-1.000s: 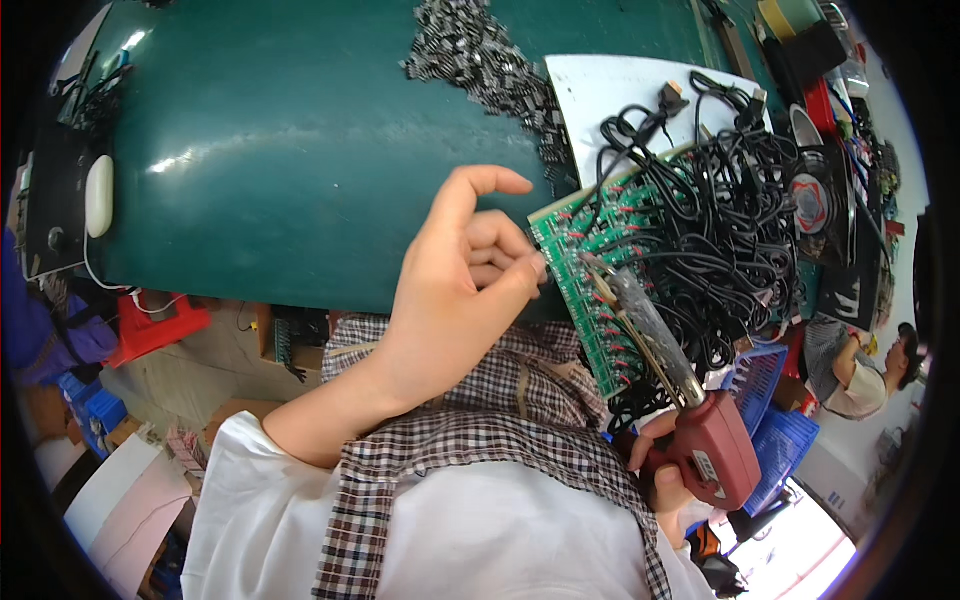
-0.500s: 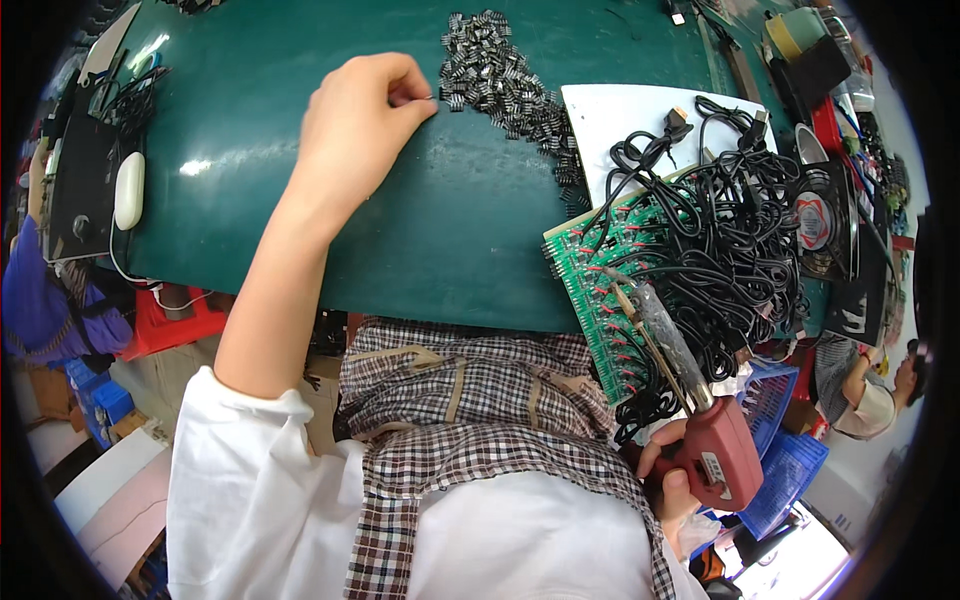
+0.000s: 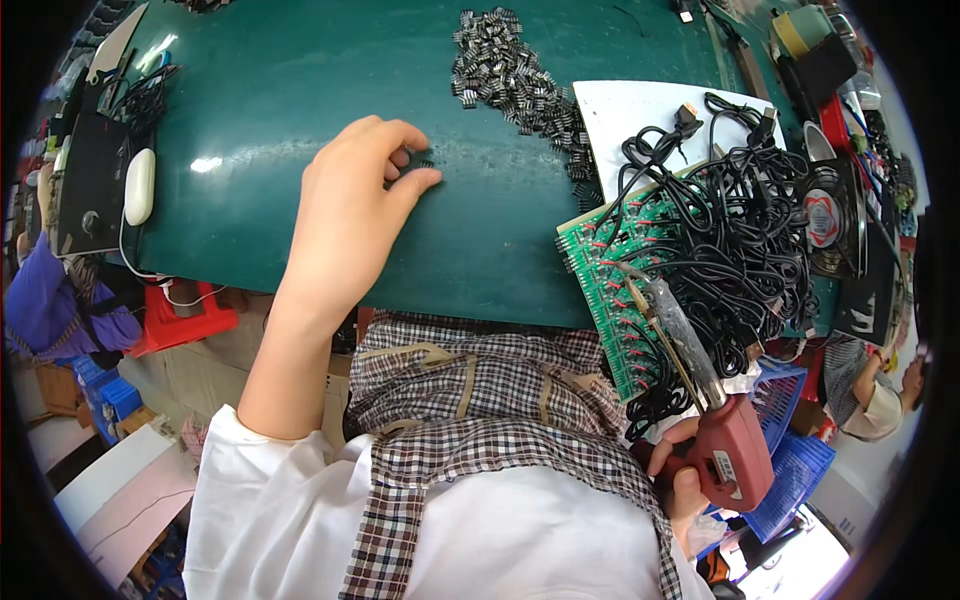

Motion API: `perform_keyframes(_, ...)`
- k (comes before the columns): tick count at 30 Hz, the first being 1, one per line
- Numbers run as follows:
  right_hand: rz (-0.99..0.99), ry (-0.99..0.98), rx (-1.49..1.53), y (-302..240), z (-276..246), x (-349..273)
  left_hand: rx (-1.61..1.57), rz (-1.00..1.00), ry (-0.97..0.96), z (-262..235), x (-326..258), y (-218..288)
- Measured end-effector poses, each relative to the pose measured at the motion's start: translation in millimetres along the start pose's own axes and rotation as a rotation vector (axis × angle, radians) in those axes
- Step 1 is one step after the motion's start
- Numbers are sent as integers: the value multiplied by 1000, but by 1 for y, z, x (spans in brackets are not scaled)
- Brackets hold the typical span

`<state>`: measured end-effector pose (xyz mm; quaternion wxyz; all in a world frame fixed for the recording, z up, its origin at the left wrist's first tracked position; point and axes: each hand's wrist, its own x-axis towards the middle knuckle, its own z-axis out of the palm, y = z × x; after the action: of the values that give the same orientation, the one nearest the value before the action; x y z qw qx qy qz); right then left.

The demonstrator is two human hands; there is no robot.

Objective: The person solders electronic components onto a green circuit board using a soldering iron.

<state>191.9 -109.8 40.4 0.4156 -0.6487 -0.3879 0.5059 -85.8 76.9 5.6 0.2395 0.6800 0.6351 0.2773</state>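
A small dark connector (image 3: 424,163) is now pinched in the left hand (image 3: 350,215) fingers, drawn back from the pile (image 3: 515,75) beyond them; right hand (image 3: 685,480) still grips the red soldering gun (image 3: 725,455) over the green board (image 3: 640,270).

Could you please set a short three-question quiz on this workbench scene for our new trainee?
1. True or false: the left hand rests on the white mouse.
2. What does the right hand grip? A) scissors B) red glue gun C) pliers
3. Fill in: a tangle of black cables lies on the green ____.

Key
1. False: its fingertips pinch a small dark component above the green mat; the mouse lies apart, farther left.
2. B
3. Circuit board
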Motion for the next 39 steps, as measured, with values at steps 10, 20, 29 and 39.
perform_keyframes(10,-63,51,71,10,4,1,330,157,11,-8,-5,-3)
perform_keyframes(20,-154,59,84,17,-3,1,161,13,1,-21,-16,-10)
perform_keyframes(29,-66,13,37,6,-2,0,-1095,-423,-349,34,-42,42)
perform_keyframes(39,-38,12,29,2,-5,-3,-1039,-319,-318,48,-50,52)
